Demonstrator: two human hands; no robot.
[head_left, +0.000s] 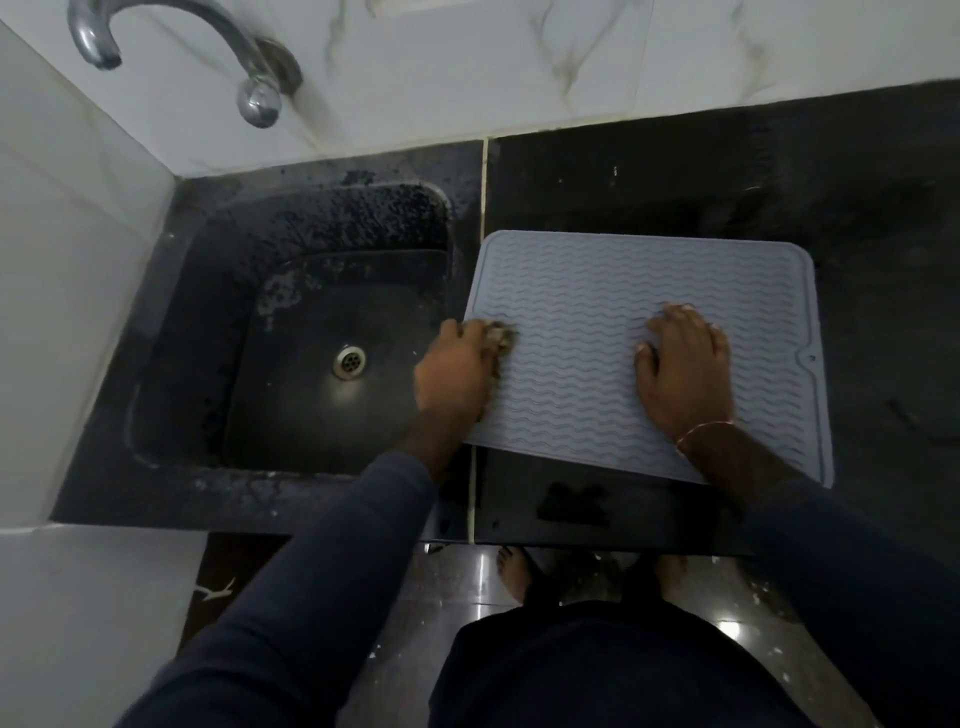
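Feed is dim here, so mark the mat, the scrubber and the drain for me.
mat (597, 280), head view, bare ribbed surface near its far edge.
scrubber (504, 338), head view, the frayed end that shows.
drain (349, 361), head view, centre of the metal strainer.

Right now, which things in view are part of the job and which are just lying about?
In the job:
grey ribbed mat
small brownish scrubber on the mat's left edge
left hand, gripping the scrubber
right hand, pressing on the mat

Just there:
tap
sink
drain
dark counter under the mat
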